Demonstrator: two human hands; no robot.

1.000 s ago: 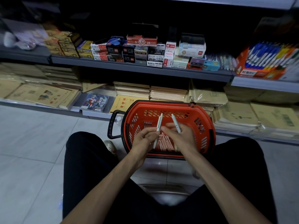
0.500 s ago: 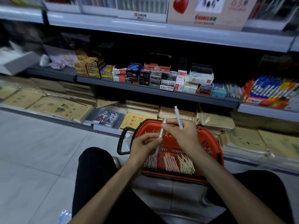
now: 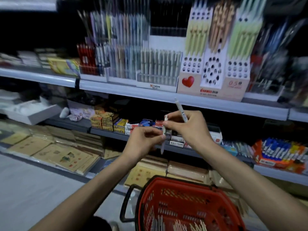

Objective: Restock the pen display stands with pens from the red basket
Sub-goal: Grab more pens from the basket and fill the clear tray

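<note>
Big picture: the shelf [image 3: 133, 92] is carrying the cardboard stand [image 3: 211, 90], and plenty of its holes [image 3: 211, 70] are sitting empty. The basket [image 3: 183, 199] is resting on the floor [image 3: 33, 189] below, well apart from the stand, with loose pens [image 3: 180, 228] lying in its bottom. Both hands are hovering between the two. The right hand [image 3: 191, 129] is pinching an upper pen [image 3: 180, 110] that's pointing up toward the stand, and its fingertips are also touching a second pen [image 3: 164, 130]. The left hand [image 3: 143, 144] has its grip pinching that second pen lower down. I reckon they're sorting pens for loading. The next move needs one pen freed, lined up and dropped into an empty hole.
</note>
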